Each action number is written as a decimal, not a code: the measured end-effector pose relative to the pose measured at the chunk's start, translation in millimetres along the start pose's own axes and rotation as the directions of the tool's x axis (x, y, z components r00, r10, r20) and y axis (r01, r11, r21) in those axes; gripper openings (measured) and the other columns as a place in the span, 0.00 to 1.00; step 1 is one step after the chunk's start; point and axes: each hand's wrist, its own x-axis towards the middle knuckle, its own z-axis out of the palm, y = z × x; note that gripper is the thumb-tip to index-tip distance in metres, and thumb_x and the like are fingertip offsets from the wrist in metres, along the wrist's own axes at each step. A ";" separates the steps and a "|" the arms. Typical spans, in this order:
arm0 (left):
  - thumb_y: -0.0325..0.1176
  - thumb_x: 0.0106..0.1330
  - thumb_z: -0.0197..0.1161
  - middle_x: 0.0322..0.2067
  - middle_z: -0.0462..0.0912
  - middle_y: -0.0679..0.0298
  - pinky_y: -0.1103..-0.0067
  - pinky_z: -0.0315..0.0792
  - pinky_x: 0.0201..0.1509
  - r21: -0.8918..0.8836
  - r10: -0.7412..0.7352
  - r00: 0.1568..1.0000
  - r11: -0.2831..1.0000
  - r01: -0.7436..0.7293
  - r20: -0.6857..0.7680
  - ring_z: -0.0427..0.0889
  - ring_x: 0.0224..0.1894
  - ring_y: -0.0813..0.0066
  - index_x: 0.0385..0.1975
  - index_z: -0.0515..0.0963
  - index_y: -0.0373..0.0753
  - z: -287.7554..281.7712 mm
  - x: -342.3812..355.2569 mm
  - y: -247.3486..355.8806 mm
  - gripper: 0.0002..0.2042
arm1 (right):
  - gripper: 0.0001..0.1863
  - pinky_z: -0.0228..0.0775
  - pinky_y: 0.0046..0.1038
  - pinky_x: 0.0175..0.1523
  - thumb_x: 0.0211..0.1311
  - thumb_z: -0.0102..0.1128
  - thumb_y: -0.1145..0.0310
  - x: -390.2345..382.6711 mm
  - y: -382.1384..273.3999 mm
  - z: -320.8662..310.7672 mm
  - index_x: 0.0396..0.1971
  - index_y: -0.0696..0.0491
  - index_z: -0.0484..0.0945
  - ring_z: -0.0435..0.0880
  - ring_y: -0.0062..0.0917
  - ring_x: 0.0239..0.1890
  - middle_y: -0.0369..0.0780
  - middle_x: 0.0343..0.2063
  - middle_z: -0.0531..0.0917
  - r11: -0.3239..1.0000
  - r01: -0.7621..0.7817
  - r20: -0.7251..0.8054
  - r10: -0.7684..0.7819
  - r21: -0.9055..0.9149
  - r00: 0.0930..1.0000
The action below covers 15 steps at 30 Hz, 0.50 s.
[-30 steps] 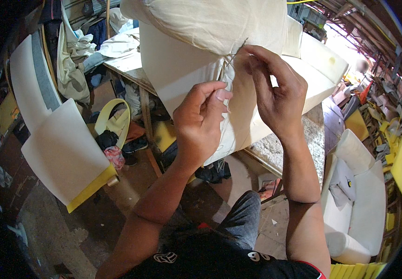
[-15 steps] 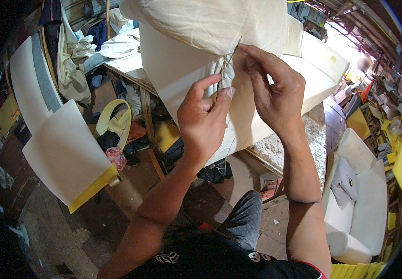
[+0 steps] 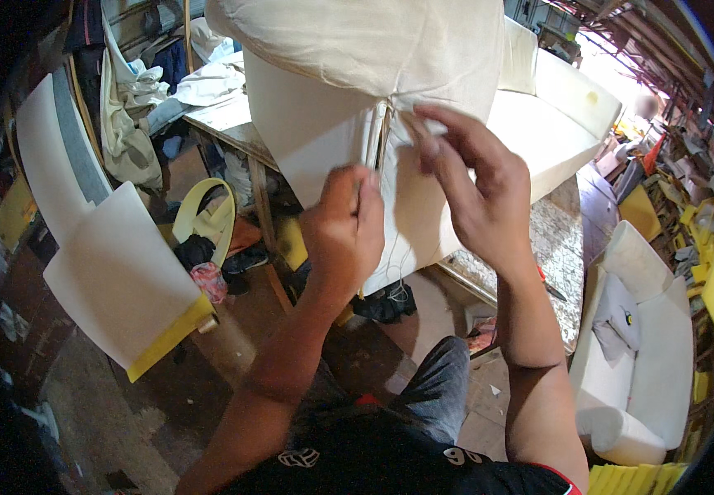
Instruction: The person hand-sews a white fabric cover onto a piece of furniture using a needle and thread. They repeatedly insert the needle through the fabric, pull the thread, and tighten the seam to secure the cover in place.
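Observation:
A cream-covered sofa arm (image 3: 307,124) stands in front of me, with an open seam (image 3: 383,136) running down its front below a rounded, padded top. My left hand (image 3: 344,223) is closed on the left fabric edge of this seam, thumb pressed against the curled fingers. Just right of the gap, my right hand (image 3: 485,177) is bent in a loose pinch. Its fingertips are smeared by motion, and what they hold cannot be made out. Loose thread (image 3: 398,268) hangs below the seam near the sofa's lower edge.
The sofa rests on a worn wooden table (image 3: 559,239), where a tool with a red handle (image 3: 541,272) lies beside my right forearm. White upholstered panels (image 3: 126,272) stand at left near a yellow ring-shaped piece (image 3: 229,210). A smaller white sofa (image 3: 654,363) is at right.
My left hand has moved down and left and its fingers have closed on the fabric edge. My right hand has dropped slightly; the thin needle seen at its fingertips no longer shows clearly.

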 end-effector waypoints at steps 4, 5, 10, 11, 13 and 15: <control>0.27 0.72 0.61 0.19 0.79 0.60 0.71 0.74 0.28 0.012 -0.254 0.953 0.967 0.256 0.167 0.83 0.20 0.64 0.43 0.79 0.39 -35.0 -37.6 -0.6 0.04 | 0.18 0.77 0.23 0.39 0.71 0.60 0.78 -51.7 -18.4 -3.7 0.60 0.59 0.79 0.85 0.18 0.34 0.38 0.32 0.86 0.819 -0.388 0.262 0.300 0.423 0.918; 0.26 0.73 0.61 0.20 0.80 0.59 0.71 0.75 0.29 0.026 -0.255 0.945 0.967 0.255 0.203 0.84 0.21 0.62 0.44 0.78 0.38 -44.2 -41.8 0.8 0.04 | 0.19 0.77 0.22 0.39 0.70 0.60 0.79 -65.1 -22.6 -4.6 0.60 0.59 0.78 0.85 0.19 0.33 0.38 0.31 0.86 0.740 -0.457 0.325 0.330 0.494 0.886; 0.25 0.73 0.59 0.33 0.83 0.52 0.65 0.76 0.37 0.205 -0.250 0.859 0.963 0.174 0.447 0.86 0.33 0.53 0.45 0.77 0.35 -74.0 -93.5 -33.7 0.05 | 0.24 0.77 0.25 0.29 0.63 0.68 0.81 -128.9 -32.7 -20.2 0.60 0.59 0.78 0.85 0.26 0.24 0.41 0.25 0.84 0.431 -0.488 0.366 0.336 0.759 0.868; 0.25 0.73 0.59 0.35 0.83 0.50 0.63 0.76 0.38 0.231 -0.224 0.859 0.965 0.127 0.460 0.86 0.35 0.51 0.45 0.77 0.35 -86.2 -110.0 -46.2 0.05 | 0.23 0.76 0.26 0.27 0.61 0.71 0.79 -141.2 -26.9 -28.2 0.57 0.60 0.80 0.84 0.27 0.22 0.41 0.22 0.83 0.457 -0.451 0.360 0.276 0.766 0.891; 0.25 0.74 0.58 0.37 0.82 0.49 0.62 0.76 0.39 0.285 -0.268 0.847 0.948 0.145 0.459 0.84 0.37 0.47 0.45 0.77 0.34 -105.3 -146.5 -70.1 0.05 | 0.21 0.75 0.26 0.25 0.57 0.76 0.75 -153.3 -29.5 -39.3 0.51 0.60 0.83 0.82 0.28 0.18 0.41 0.19 0.83 0.452 -0.348 0.270 0.229 0.822 0.935; 0.25 0.74 0.57 0.37 0.81 0.48 0.61 0.75 0.39 0.359 -0.352 0.822 0.913 0.195 0.448 0.83 0.37 0.45 0.44 0.77 0.34 -132.8 -183.8 -90.0 0.04 | 0.19 0.75 0.27 0.26 0.55 0.77 0.73 -154.1 -44.2 -42.6 0.47 0.60 0.84 0.82 0.28 0.17 0.42 0.19 0.83 0.414 -0.236 0.131 0.265 0.879 0.955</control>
